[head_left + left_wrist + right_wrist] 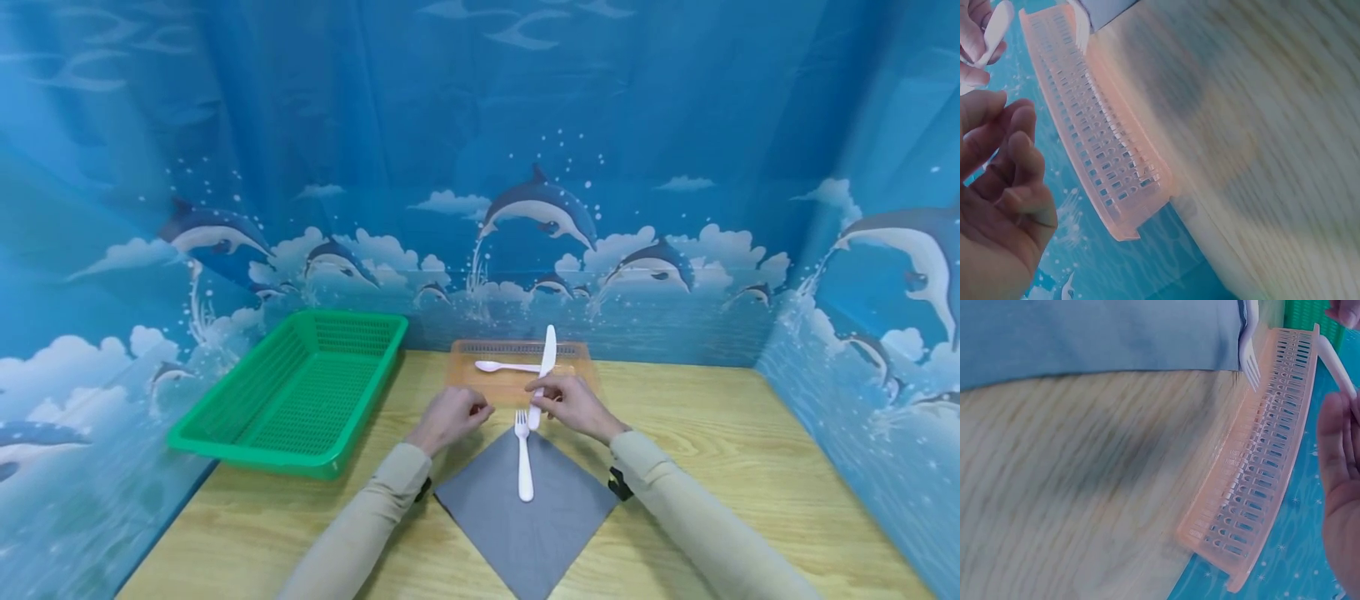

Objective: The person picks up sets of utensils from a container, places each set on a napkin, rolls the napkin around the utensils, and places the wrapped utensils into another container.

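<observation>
My right hand [573, 404] pinches a white plastic knife [549, 354] near its handle, blade pointing up and away, above the near edge of the orange basket [480, 387]. In the right wrist view part of the knife [1336, 365] shows beside the fingers. My left hand [448, 417] is held near the basket's front left, fingers loosely curled with nothing in them, as the left wrist view also shows. A white fork [524, 467] lies on the grey cloth napkin [495, 508], its tines reaching past the far corner. Inside the basket lies a white spoon [506, 367].
A large green basket [281, 458] stands to the left on the wooden table [712, 433]. Behind and at both sides hangs a blue curtain [420, 167] printed with dolphins.
</observation>
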The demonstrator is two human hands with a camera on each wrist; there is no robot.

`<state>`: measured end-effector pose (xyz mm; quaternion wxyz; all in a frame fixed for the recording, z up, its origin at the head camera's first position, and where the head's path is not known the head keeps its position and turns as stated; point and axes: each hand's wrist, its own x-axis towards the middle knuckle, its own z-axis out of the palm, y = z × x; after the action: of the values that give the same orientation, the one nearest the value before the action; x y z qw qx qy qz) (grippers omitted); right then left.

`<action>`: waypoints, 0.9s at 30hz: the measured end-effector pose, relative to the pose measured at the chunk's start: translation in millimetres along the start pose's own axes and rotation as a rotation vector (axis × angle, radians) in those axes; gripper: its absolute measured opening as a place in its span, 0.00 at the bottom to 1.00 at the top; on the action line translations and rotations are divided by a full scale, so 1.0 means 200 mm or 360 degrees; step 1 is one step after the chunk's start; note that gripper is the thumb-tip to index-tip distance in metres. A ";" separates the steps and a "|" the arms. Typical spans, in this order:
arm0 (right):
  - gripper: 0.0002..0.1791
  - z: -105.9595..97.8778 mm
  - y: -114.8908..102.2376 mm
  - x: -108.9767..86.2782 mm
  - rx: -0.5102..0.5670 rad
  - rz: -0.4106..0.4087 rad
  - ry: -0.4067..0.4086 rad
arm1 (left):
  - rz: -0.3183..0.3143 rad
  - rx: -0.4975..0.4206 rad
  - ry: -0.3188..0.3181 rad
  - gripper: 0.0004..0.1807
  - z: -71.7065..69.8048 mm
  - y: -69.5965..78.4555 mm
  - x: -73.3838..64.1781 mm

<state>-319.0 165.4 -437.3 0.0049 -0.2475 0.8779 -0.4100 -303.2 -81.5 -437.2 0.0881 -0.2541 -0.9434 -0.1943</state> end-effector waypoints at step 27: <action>0.12 0.02 0.06 -0.20 0.0146 0.0081 -0.0615 | 0.0169 0.0070 -0.0639 0.37 0.04 0.06 -0.09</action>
<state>-288.8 185.7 -456.1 0.1948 -0.2989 0.8469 -0.3943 -282.1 -76.7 -445.1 -0.0859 -0.3349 -0.9313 -0.1141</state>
